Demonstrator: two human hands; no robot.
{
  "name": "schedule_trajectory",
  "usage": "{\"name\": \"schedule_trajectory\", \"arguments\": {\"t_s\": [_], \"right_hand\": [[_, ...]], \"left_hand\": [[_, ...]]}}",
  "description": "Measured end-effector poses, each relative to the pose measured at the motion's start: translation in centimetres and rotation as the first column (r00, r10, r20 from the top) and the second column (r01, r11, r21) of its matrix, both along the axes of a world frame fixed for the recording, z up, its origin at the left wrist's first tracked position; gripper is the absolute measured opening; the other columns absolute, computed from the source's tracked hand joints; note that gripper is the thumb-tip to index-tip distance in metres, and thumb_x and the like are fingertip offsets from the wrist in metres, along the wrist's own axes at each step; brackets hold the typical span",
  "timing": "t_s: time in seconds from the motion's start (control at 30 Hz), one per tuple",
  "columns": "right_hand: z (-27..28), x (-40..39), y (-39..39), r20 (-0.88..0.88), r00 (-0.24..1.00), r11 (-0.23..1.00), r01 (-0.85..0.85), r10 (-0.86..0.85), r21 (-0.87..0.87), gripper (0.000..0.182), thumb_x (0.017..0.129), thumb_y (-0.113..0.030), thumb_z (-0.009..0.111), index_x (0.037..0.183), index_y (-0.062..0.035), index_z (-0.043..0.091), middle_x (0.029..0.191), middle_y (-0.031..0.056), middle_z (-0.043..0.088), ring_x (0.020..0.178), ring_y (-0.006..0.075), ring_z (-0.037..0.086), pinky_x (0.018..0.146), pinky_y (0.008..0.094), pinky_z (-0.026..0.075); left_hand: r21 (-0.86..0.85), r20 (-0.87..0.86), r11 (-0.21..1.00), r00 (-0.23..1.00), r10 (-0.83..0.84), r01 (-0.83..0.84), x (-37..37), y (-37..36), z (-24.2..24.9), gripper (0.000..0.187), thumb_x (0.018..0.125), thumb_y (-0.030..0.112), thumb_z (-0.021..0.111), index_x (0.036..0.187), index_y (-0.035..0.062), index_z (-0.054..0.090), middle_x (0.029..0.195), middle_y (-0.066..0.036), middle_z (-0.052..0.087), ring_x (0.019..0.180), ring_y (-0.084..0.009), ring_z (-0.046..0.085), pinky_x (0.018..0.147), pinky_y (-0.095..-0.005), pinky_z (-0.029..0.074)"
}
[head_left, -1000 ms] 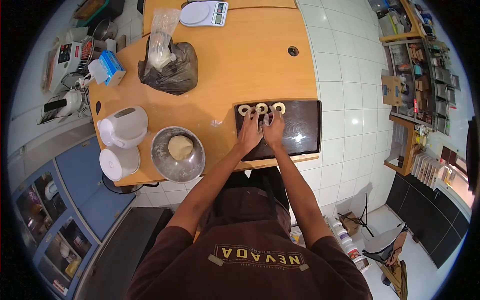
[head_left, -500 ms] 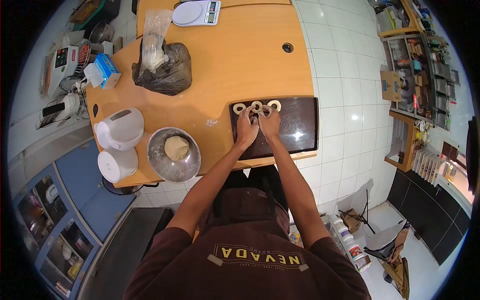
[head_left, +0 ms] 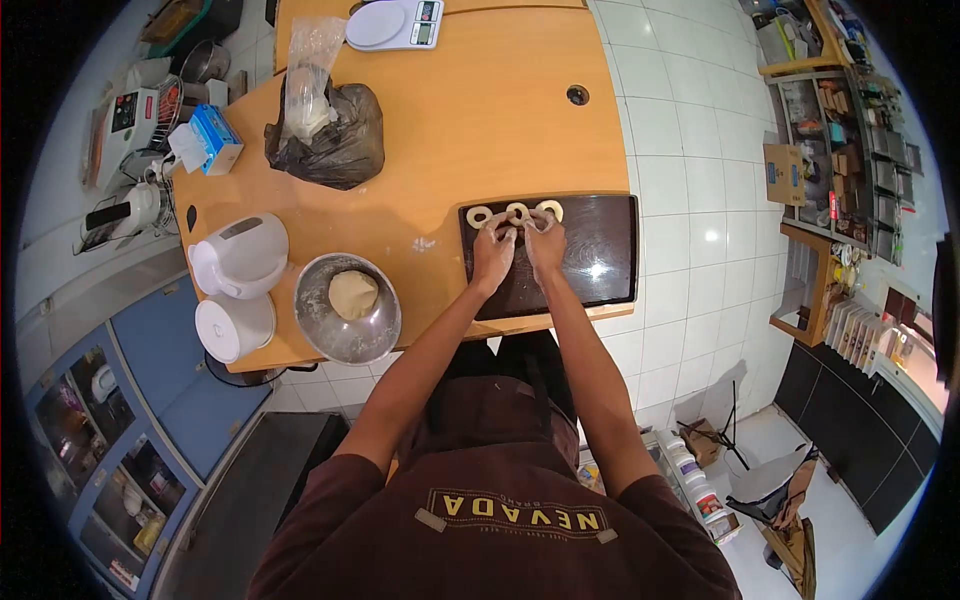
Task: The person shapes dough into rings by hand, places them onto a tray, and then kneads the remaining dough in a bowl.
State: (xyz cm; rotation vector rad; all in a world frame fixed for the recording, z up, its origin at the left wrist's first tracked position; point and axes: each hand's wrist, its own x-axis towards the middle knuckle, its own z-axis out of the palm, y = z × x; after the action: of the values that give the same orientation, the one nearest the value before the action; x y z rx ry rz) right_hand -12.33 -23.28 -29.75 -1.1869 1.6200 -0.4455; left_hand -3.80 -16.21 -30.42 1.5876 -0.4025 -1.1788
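Note:
Three pale dough rings lie in a row along the far edge of a dark baking tray. The left ring lies apart from my fingers, while the right ring is close to my right fingertips. My left hand and my right hand, both dusted with flour, curl their fingers in at the middle dough ring. The fingers of both hands are bent and pinch its near side, partly covering it. A large ball of dough sits in a metal bowl to the left.
Two white containers stand left of the bowl. Farther back are a black plastic bag with a clear bag in it, a tissue box and a kitchen scale. A smear of flour marks the wooden table.
My hands have drawn slightly toward me and my right hand has shifted a little right, so more of the middle ring shows. The other rings stay in place.

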Motion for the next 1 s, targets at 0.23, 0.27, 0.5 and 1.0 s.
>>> {"name": "schedule_trajectory", "arguments": {"t_s": [0.23,0.27,0.5,1.0], "right_hand": [[-0.1,-0.8,0.1,-0.009,0.995,0.99,-0.102,0.102,-0.098,0.026,0.089,-0.001,0.071,0.115,0.0025,0.07,0.104,0.0142,0.077,0.094,0.0216,0.075,0.085,0.0341,0.058],[0.1,-0.7,0.3,-0.017,0.992,0.981,-0.129,0.128,-0.147,0.026,0.088,-0.001,0.072,0.114,0.0023,0.07,0.104,0.0144,0.077,0.095,0.0222,0.075,0.085,0.0341,0.058],[-0.8,0.2,0.7,0.02,0.985,0.952,-0.162,0.173,-0.26,0.026,0.083,0.002,0.071,0.109,0.001,0.071,0.099,0.0183,0.076,0.089,0.0294,0.076,0.081,0.0393,0.059],[0.6,0.2,2.2,-0.096,0.971,0.854,-0.24,0.221,-0.462,0.029,0.087,0.007,0.065,0.115,0.0011,0.064,0.106,0.0207,0.061,0.089,0.0349,0.068,0.078,0.0429,0.057]], "left_hand": [[0.02,0.009,1.0,1.0,-0.003,0.003,-0.4,1.4,-0.6,0.035,0.098,0.0,0.059,0.132,-0.006,0.061,0.127,-0.015,0.064,0.117,-0.0242,0.066,0.095,-0.033,0.052],[0.0,0.016,1.0,1.0,0.002,-0.002,-0.5,1.6,-0.8,0.036,0.098,0.0,0.059,0.133,-0.006,0.06,0.129,-0.015,0.062,0.118,-0.0245,0.066,0.097,-0.0334,0.051],[-0.052,0.019,0.997,0.998,0.066,-0.065,-1.1,2.4,-2.0,0.042,0.096,-0.004,0.058,0.138,-0.0064,0.056,0.139,-0.017,0.055,0.129,-0.027,0.061,0.109,-0.0357,0.047],[0.016,0.283,0.999,0.959,-0.031,0.028,0.6,4.3,0.4,0.046,0.095,-0.005,0.059,0.141,-0.0019,0.051,0.124,-0.016,0.056,0.103,-0.0245,0.068,0.096,-0.0375,0.056]]}}
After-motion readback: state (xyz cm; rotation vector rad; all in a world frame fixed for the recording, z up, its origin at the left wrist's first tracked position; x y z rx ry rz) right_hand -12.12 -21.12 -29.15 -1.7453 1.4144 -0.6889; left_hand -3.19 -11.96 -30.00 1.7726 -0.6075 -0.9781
